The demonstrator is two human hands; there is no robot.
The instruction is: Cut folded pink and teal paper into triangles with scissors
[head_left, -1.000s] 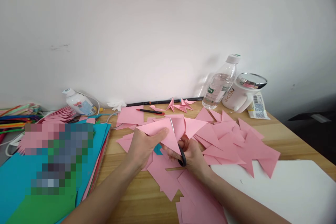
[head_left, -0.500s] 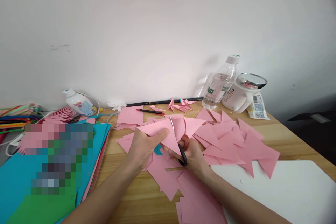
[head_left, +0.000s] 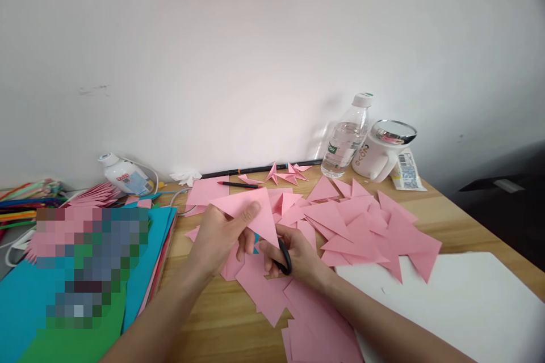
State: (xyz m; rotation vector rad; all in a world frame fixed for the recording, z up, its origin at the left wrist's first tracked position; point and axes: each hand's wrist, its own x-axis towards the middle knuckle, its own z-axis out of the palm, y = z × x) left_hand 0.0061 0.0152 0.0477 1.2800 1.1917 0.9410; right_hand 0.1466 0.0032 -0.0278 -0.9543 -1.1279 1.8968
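Head view: two bare hands work at the middle of a wooden counter (head_left: 221, 323).
Left hand (head_left: 221, 235): grip closed in a pinch on a pink paper triangle (head_left: 251, 210), thumb on top, fingers beneath.
Right hand (head_left: 298, 255): grip closed through the black handles of the scissors (head_left: 284, 258).
Triangle position: held just above the counter, at 10 o'clock from the right hand; its point runs down towards 5 o'clock, ending at the scissors.
Key relation: triangle and scissors meet between the hands; the left hand is the nearer to the sheet's body.
Surroundings: loose pink paper pieces (head_left: 366, 227) at 2 o'clock, a water bottle (head_left: 343, 139) and white mug (head_left: 381, 153) beyond them, coloured paper stack (head_left: 145, 249) at 9 o'clock.
Hidden: the scissor blades lie behind the triangle; whether they are parted cannot be told.
Obscured: part of the left stack is pixelated.
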